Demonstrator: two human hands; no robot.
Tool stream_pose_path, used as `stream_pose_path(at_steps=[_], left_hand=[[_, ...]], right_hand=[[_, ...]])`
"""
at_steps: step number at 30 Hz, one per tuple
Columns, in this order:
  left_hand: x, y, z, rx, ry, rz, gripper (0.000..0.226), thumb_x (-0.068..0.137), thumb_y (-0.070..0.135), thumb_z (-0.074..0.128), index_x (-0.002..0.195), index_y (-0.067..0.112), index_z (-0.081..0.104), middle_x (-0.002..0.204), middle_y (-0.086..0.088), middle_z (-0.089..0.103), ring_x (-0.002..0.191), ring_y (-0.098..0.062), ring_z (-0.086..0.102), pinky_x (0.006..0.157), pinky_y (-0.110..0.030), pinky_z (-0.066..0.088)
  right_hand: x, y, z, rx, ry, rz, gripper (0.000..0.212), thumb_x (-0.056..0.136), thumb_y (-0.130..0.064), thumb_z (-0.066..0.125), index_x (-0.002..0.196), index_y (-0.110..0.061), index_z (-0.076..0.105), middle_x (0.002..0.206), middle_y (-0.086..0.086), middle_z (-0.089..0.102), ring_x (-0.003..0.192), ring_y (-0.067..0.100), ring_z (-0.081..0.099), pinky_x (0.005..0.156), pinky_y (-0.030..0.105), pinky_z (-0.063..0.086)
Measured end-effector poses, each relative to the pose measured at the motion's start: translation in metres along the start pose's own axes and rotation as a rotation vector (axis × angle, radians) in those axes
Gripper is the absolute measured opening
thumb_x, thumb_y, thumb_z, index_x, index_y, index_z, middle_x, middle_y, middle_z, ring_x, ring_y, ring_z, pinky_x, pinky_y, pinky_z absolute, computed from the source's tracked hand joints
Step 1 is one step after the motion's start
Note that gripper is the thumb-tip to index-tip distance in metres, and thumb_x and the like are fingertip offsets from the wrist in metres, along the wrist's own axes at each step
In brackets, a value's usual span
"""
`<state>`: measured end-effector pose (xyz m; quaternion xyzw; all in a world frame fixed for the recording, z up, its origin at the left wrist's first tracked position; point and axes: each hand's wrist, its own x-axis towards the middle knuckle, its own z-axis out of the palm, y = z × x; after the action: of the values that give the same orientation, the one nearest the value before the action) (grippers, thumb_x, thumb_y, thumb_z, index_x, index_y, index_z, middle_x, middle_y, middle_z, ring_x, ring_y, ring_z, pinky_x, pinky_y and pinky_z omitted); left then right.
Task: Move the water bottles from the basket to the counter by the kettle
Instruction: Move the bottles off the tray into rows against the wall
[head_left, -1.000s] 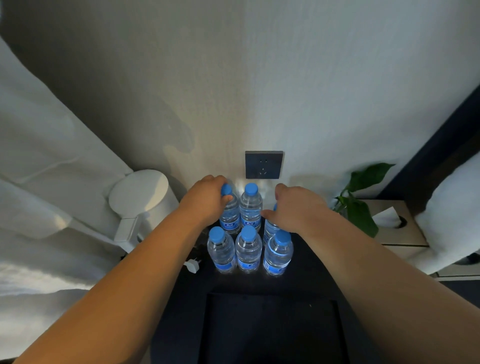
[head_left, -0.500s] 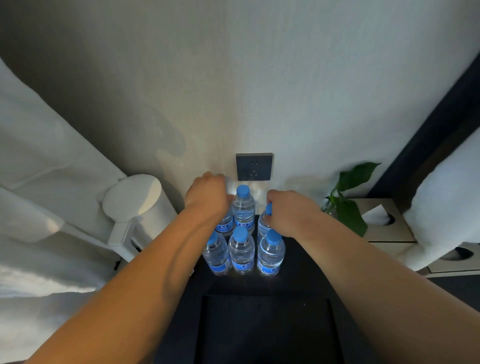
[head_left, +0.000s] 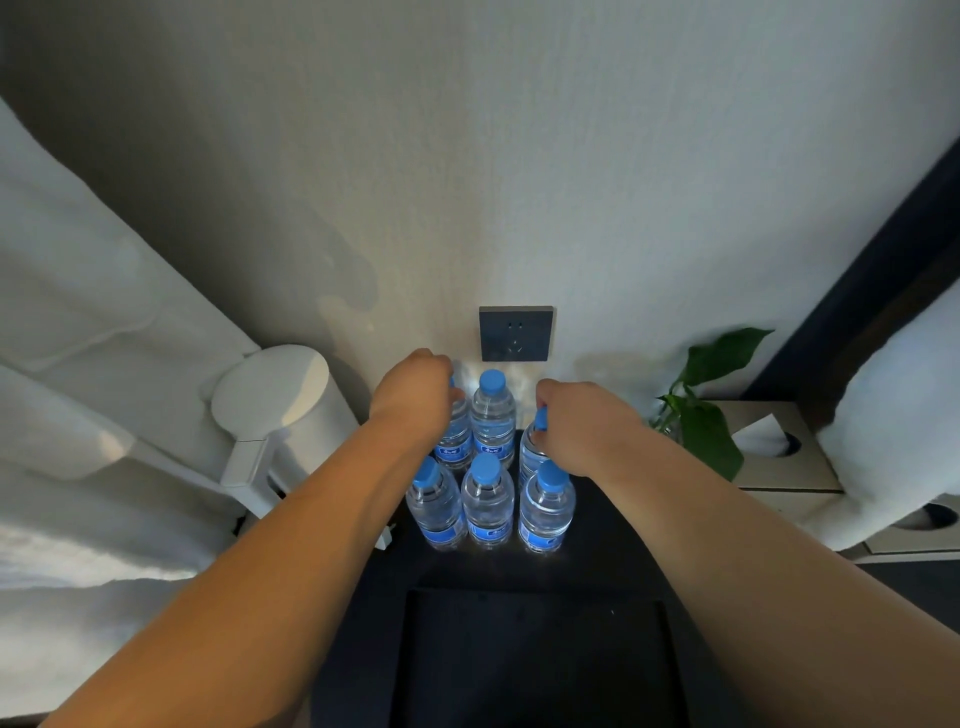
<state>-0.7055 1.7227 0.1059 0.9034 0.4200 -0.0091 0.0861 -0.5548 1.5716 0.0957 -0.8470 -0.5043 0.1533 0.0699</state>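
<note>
Blue-capped water bottles (head_left: 487, 501) stand packed on the dark worktop (head_left: 623, 535), under and just short of both hands. The left hand (head_left: 415, 397) curls down over the top of the back-left bottle (head_left: 456, 441), hiding most of its cap. The right hand (head_left: 576, 421) pinches the cap of the back-right bottle (head_left: 531, 452). The white kettle (head_left: 280, 405) sits just outside the left hand, so these bottles already stand where the task wants them. The likely trouble is a topple: the bottles seem to touch, so a sideways tug on release could rock one into its neighbours. Both wrists also hang just beyond the front row's caps and could clip them while drawing back. A grip on the cap alone lets a full bottle swing if lifted. Counted: six bottles, three behind and three in front, two held and four free; one kettle. A dark rectangular shape (head_left: 535, 665) lies nearer the person than the hands (possibly the basket, I cannot tell), and no bottle shows in it.
</note>
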Motion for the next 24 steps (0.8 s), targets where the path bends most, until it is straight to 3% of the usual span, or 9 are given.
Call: stream_pose_path(at_steps=[4, 7, 10, 14, 18, 24], left_hand=[[-0.003, 0.0, 0.003, 0.045, 0.059, 0.021, 0.032, 0.097, 0.04, 0.064, 0.12, 0.017, 0.065, 0.112, -0.008, 0.063, 0.096, -0.028, 0.061, 0.075, -0.035, 0.047], [-0.003, 0.003, 0.004, 0.129, 0.159, 0.066, 0.041, 0.094, 0.05, 0.066, 0.127, 0.027, 0.065, 0.115, -0.004, 0.067, 0.105, -0.028, 0.06, 0.085, -0.039, 0.043], [0.0, 0.003, 0.004, 0.12, 0.13, 0.062, 0.038, 0.095, 0.043, 0.066, 0.129, 0.027, 0.065, 0.116, -0.004, 0.066, 0.106, -0.029, 0.06, 0.084, -0.038, 0.043], [0.006, -0.002, 0.002, 0.017, 0.008, 0.018, 0.032, 0.098, 0.027, 0.065, 0.127, 0.014, 0.067, 0.115, -0.011, 0.064, 0.101, -0.029, 0.062, 0.078, -0.034, 0.046], [0.008, -0.003, 0.003, -0.029, -0.002, 0.019, 0.034, 0.099, 0.028, 0.065, 0.129, 0.011, 0.065, 0.121, -0.013, 0.062, 0.107, -0.031, 0.061, 0.083, -0.033, 0.045], [0.007, -0.004, 0.006, -0.019, 0.027, 0.02, 0.033, 0.099, 0.031, 0.064, 0.126, 0.013, 0.066, 0.121, -0.011, 0.062, 0.105, -0.03, 0.061, 0.083, -0.034, 0.047]], right_hand=[[0.0, 0.0, 0.0, 0.001, 0.007, 0.005, 0.022, 0.097, -0.034, 0.066, 0.11, -0.021, 0.054, 0.094, 0.002, 0.058, 0.086, 0.025, 0.06, 0.065, 0.033, 0.044], [0.003, 0.001, -0.002, 0.021, 0.023, 0.013, 0.022, 0.098, -0.036, 0.066, 0.111, -0.021, 0.056, 0.094, 0.001, 0.057, 0.085, 0.024, 0.059, 0.06, 0.032, 0.04], [0.007, 0.003, -0.005, 0.031, 0.039, 0.019, 0.021, 0.097, -0.035, 0.067, 0.109, -0.023, 0.055, 0.093, -0.001, 0.055, 0.084, 0.022, 0.057, 0.057, 0.031, 0.037], [0.013, 0.005, -0.007, 0.037, 0.041, 0.031, 0.023, 0.097, -0.032, 0.068, 0.113, -0.021, 0.056, 0.093, -0.001, 0.056, 0.084, 0.021, 0.058, 0.058, 0.031, 0.039], [0.02, 0.006, -0.01, 0.053, 0.052, 0.032, 0.023, 0.099, -0.028, 0.067, 0.118, -0.018, 0.06, 0.105, 0.006, 0.066, 0.089, 0.023, 0.062, 0.068, 0.033, 0.047], [0.028, 0.003, -0.011, 0.128, 0.075, 0.034, 0.017, 0.101, -0.021, 0.064, 0.116, -0.011, 0.062, 0.108, 0.01, 0.069, 0.093, 0.027, 0.063, 0.074, 0.035, 0.052]])
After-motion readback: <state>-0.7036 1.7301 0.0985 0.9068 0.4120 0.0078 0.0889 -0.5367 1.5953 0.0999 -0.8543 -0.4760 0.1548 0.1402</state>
